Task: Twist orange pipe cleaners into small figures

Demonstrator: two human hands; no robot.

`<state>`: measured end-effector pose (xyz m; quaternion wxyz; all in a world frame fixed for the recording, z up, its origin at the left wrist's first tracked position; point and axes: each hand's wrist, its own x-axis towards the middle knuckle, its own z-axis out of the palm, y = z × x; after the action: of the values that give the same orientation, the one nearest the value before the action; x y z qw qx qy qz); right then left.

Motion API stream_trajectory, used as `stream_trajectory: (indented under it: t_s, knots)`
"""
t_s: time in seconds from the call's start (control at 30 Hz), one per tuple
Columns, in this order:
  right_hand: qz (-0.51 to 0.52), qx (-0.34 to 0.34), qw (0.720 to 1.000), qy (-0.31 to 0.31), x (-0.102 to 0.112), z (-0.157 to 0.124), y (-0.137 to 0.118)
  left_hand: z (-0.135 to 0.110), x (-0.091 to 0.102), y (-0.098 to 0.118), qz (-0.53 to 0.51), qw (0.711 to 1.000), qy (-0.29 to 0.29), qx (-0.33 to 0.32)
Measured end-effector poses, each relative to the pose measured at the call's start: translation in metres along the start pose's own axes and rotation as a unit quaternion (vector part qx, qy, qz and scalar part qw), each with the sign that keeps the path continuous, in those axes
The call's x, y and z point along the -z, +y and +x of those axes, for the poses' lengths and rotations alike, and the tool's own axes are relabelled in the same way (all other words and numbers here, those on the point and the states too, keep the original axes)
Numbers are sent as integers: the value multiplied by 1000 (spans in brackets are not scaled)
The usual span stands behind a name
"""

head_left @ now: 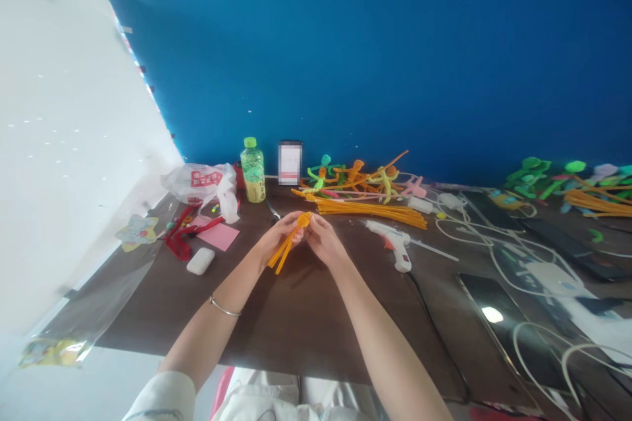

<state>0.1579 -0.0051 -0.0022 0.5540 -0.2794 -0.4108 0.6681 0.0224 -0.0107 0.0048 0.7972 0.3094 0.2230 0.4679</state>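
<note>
Head view: orange fuzzy-stem piece (304, 220) sits mid-table, up off the dark table (291, 329), loose ends hanging toward near left. Left hand (280, 233) has fingers closed on it. Right hand (326, 243) has curled fingertips at its right side; can't tell if they pinch. Orange stem bundle (372, 211) lies far right of the hands, glue gun (390, 235) right, green-capped bottle (254, 177) far left.

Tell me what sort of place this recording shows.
Probably a handicraft spot, at a dark table by a blue wall. A white glue gun, a bundle of orange stems and small colourful figures on the tabletop suggest it; whether home or workshop, I cannot tell.
</note>
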Motion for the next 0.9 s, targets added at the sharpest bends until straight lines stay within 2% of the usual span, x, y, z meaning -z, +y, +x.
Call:
stream_trajectory:
  t_s: [0.47, 0.73, 0.9]
  knots:
    - [-2, 27, 1000, -9, -3, -5, -10, -8, -1, 3, -97, 992, -8, 82]
    - [-30, 45, 999, 3, -2, -4, -15, -1, -3, 3, -13, 999, 40, 34]
    - [-56, 43, 998, 4, 0, -4, -18, -2, -6, 3, -8, 999, 28, 31]
